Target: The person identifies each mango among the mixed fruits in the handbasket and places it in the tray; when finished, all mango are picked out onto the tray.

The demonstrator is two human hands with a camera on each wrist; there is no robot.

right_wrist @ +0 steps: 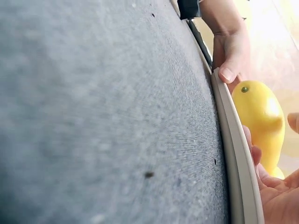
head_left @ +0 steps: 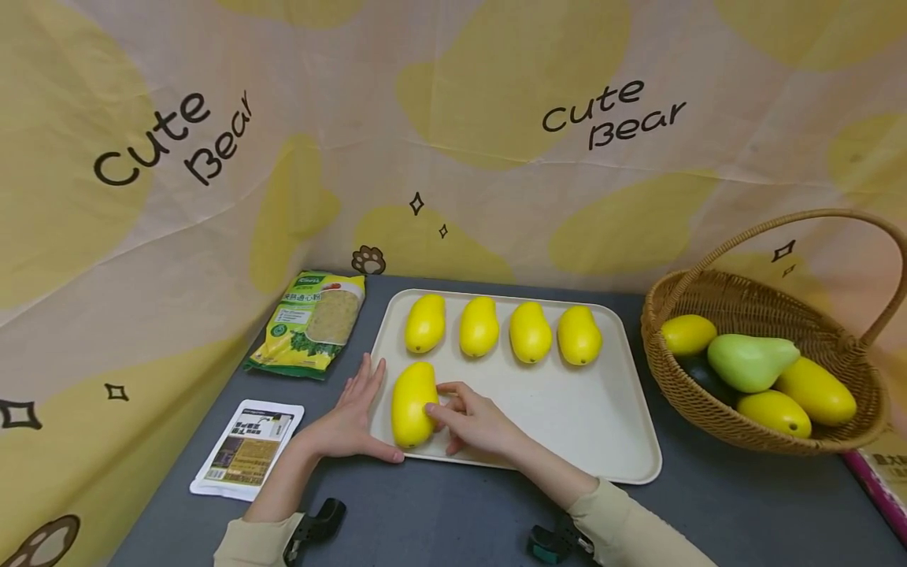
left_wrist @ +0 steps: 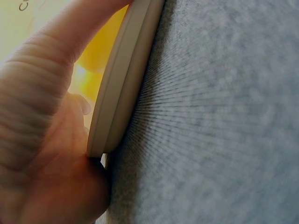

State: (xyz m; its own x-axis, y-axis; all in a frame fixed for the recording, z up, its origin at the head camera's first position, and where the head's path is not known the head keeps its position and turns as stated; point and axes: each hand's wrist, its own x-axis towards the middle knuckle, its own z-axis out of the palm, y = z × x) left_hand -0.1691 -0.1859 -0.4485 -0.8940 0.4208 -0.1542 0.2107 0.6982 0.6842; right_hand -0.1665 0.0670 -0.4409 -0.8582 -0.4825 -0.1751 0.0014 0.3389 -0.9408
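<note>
A yellow mango [head_left: 414,405] lies lengthwise on the cream tray [head_left: 567,425], near its front left corner. My right hand [head_left: 476,417] is at the mango's right side, thumb and forefinger beside it; in the right wrist view a gap shows between thumb and mango [right_wrist: 259,109]. With thumb and fingers spread apart, my left hand [head_left: 349,421] rests at the tray's front left corner, the thumb along the front rim. The left wrist view shows this hand [left_wrist: 42,116] against the tray's edge [left_wrist: 119,88]. Several more mangoes [head_left: 479,327] stand in a row along the tray's back.
At the right, a wicker basket [head_left: 659,378] holds a green pear [head_left: 751,362], several yellow fruits [head_left: 815,391] and a dark one. Left of the tray lie a green and yellow food bag [head_left: 309,324] and a white packet [head_left: 248,449]. A patterned cloth [head_left: 496,205] hangs behind.
</note>
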